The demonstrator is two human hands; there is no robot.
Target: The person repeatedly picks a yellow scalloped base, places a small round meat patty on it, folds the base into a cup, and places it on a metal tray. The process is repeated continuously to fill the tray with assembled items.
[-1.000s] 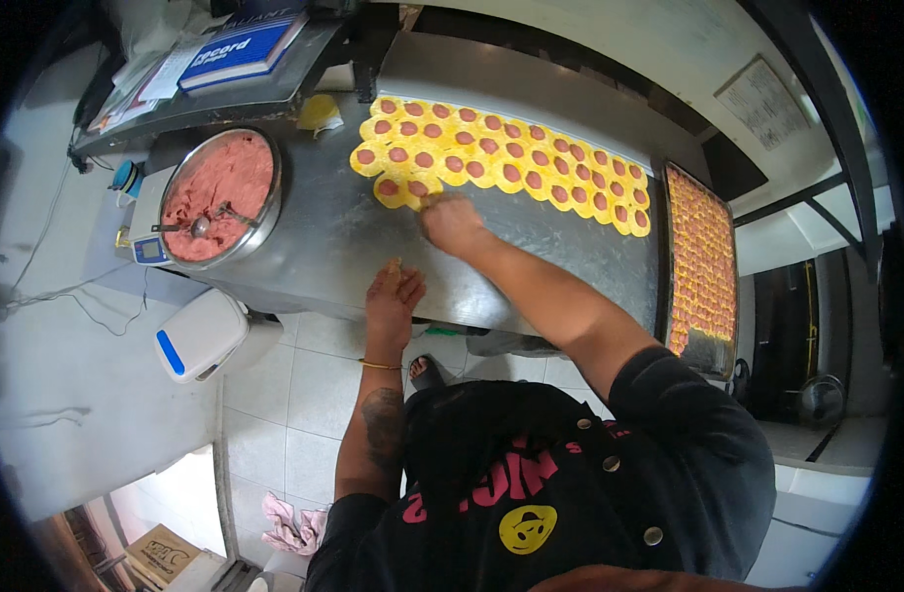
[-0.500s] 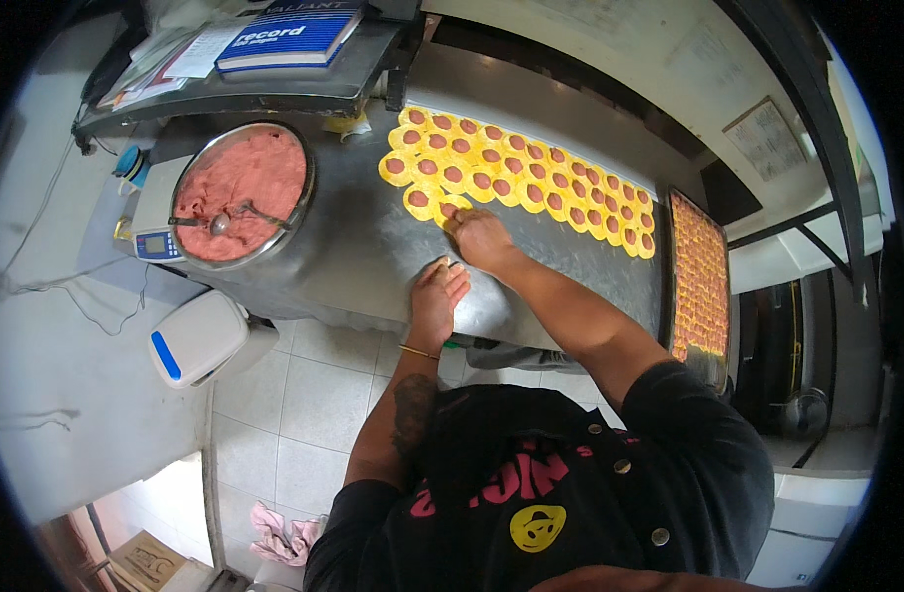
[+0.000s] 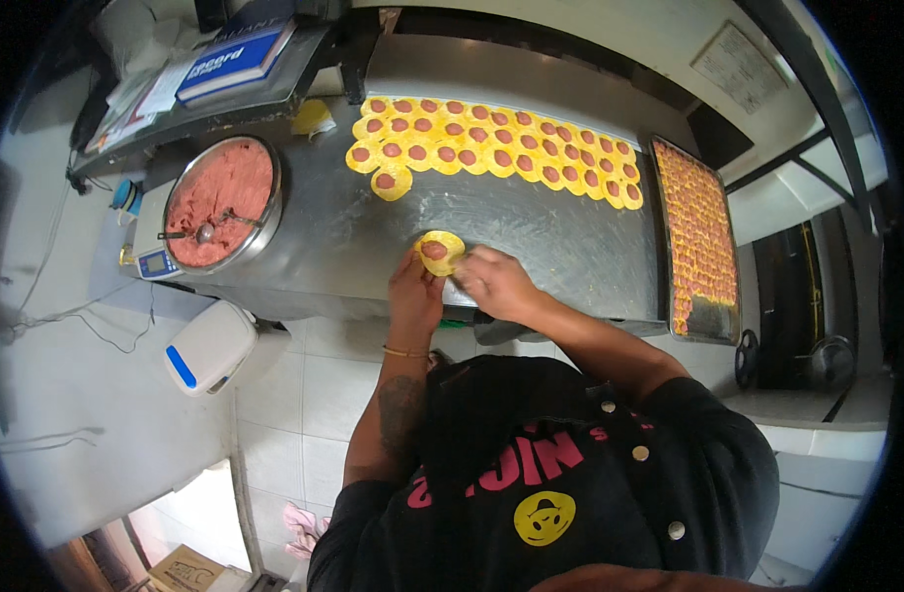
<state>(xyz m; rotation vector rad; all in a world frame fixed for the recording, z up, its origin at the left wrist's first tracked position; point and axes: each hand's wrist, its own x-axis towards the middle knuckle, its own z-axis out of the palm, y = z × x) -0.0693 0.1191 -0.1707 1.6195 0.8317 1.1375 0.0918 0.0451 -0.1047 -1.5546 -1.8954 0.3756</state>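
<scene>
A round yellow dumpling wrapper [image 3: 455, 245] with a dab of pink meat filling [image 3: 434, 251] rests on the fingers of my left hand [image 3: 415, 296], which grips it above the table's near side. My right hand [image 3: 498, 284] is at the wrapper's right edge, its fingers curled and smeared by motion; whether they pinch the edge I cannot tell. Beyond my hands, several rows of filled yellow wrappers [image 3: 501, 158] lie flat on the steel table [image 3: 333, 237]. One filled wrapper [image 3: 392, 182] sits at the left, below the rows.
To the left, a metal bowl [image 3: 274, 219] of pink minced meat [image 3: 225, 187] holds a scoop and stands on a scale [image 3: 157, 264]. On the right is a tray [image 3: 708, 330] packed with small filled pieces. A shelf [image 3: 304, 74] with books overhangs the back left; a white bin [image 3: 211, 347] is below.
One filled wrapper has come off the front of the rows and is now in my left hand. My right hand has drawn back toward me, beside the left. The view has shifted slightly.
</scene>
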